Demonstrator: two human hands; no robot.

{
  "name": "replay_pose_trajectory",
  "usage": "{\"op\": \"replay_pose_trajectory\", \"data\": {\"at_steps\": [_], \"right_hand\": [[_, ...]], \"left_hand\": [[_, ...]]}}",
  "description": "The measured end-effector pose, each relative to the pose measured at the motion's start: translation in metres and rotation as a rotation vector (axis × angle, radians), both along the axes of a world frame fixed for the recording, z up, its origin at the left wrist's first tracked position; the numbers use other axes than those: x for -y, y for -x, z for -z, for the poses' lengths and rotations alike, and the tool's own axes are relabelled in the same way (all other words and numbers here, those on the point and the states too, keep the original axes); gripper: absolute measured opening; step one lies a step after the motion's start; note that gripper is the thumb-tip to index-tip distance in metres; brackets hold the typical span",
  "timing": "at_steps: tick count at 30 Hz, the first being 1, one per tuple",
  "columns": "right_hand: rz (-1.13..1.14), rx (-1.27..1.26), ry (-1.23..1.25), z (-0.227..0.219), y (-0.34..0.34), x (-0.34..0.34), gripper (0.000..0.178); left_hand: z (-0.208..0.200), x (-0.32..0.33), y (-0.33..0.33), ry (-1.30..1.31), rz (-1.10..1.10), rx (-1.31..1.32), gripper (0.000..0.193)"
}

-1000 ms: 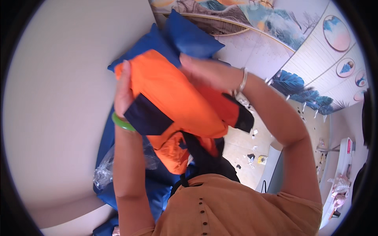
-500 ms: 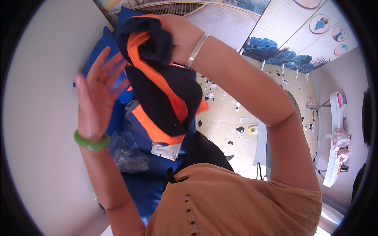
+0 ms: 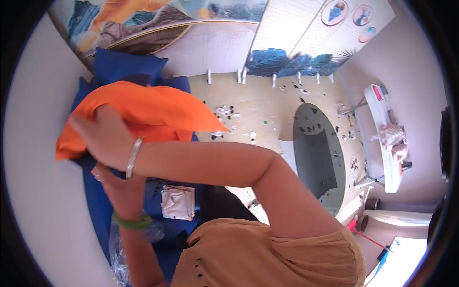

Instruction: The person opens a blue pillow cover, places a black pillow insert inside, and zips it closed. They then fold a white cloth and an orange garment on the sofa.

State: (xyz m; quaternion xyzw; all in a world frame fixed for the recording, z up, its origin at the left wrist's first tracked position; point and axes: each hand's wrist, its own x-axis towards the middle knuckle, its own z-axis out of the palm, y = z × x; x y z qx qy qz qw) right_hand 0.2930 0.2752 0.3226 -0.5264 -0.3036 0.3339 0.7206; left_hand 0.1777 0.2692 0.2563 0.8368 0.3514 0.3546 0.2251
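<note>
The orange garment (image 3: 138, 112) is the landmark. It lies spread over blue fabric (image 3: 126, 67) at the edge of a pale surface (image 3: 38, 191), with a dark navy panel showing under its lower left edge.

**Hands.** The right hand (image 3: 103, 136), with a silver bangle (image 3: 134, 157) at the wrist, lies across the lower left part of the garment, its forearm crossing over the left one. The fingers curl into the cloth and appear closed on a fold of it. The left hand (image 3: 114, 184), with a green bangle (image 3: 131, 221) at the wrist, sits just below the garment and under the right wrist. Its fingers are covered, so their grip cannot be determined.

**Step in hand.** Judged from the bunched cloth, the garment is being gathered or turned over. The next move calls for a firm hold on both edges, so that the fabric does not slip off the blue fabric.

**Packages and labels.**
- A pale, roughly square label or folded tag (image 3: 178, 202) lies below the garment, beside the left forearm.
- A clear crinkled plastic bag (image 3: 122, 253) lies further below, near the green bangle.
- Three round wall pictures (image 3: 354, 13) hang far to the upper right of the garment.
</note>
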Motion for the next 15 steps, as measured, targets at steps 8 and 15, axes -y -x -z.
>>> {"op": "replay_pose_trajectory", "data": {"at_steps": [8,15], "right_hand": [[-0.093,-0.096,0.035,0.016,-0.031,0.0,0.046],[-0.554,0.083,-0.012,0.033,-0.082,0.027,0.043]], "left_hand": [[0.044,-0.065,0.007,0.226,0.042,0.42,0.022],[-0.038,-0.09,0.039,1.027,0.536,0.832,0.027]]}}
